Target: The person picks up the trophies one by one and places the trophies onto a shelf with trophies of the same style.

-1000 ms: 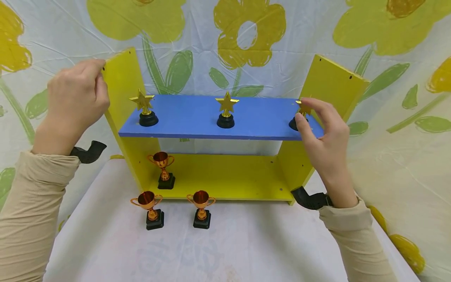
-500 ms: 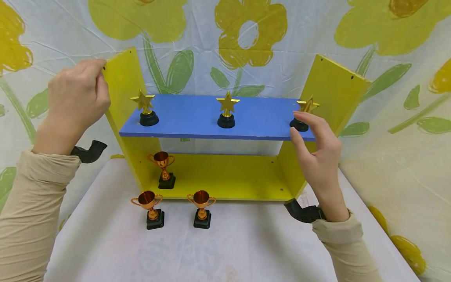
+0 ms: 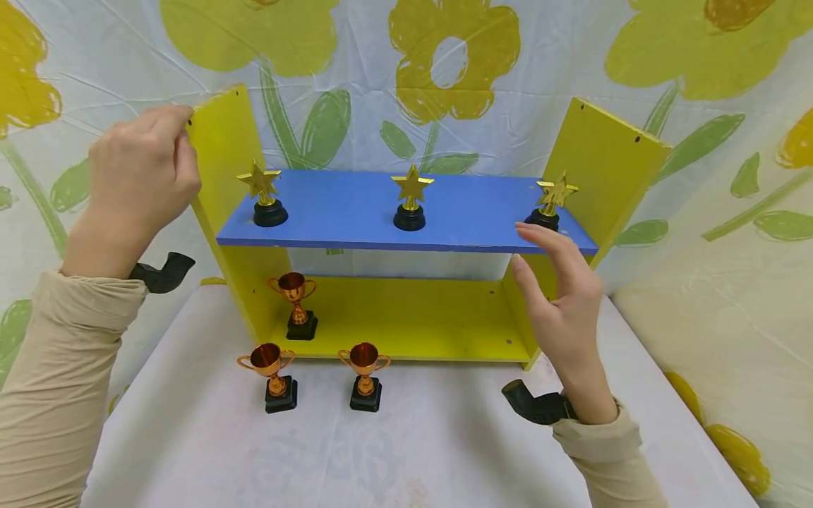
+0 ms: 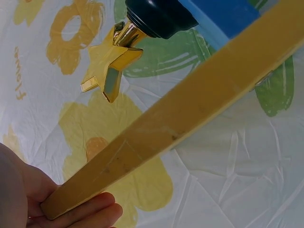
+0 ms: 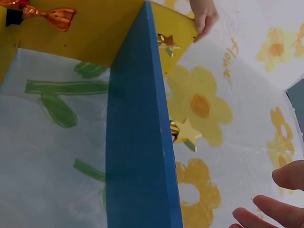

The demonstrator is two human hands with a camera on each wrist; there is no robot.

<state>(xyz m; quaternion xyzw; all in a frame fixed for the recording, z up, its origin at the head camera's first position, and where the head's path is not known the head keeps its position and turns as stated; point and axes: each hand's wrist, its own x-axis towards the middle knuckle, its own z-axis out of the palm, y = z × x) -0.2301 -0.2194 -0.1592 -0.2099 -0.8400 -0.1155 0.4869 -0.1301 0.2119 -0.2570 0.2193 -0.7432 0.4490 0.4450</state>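
Observation:
My left hand [image 3: 140, 169] grips the top front corner of the yellow left side panel [image 3: 225, 141]; in the left wrist view its fingers [image 4: 97, 211] lie against that panel's end. My right hand [image 3: 565, 303] holds nothing, thumb and fingers spread apart, before the right end of the blue shelf [image 3: 470, 212]. Just behind its fingertips stands a gold star trophy [image 3: 555, 192], its black base partly hidden. Two more star trophies stand upright on the blue shelf, one in the middle [image 3: 411, 189] and another at the left [image 3: 262, 183].
A bronze cup trophy [image 3: 296, 296] stands at the left on the yellow bottom board [image 3: 406, 317]. Two similar cups, one left [image 3: 269, 361] and one right [image 3: 365, 361], stand on the white-covered table [image 3: 432, 437] in front. A flowered cloth [image 3: 356, 42] hangs behind.
My right hand has let go of the right star trophy and drawn back toward me, down and leftward in the head view. The left hand stays on the panel.

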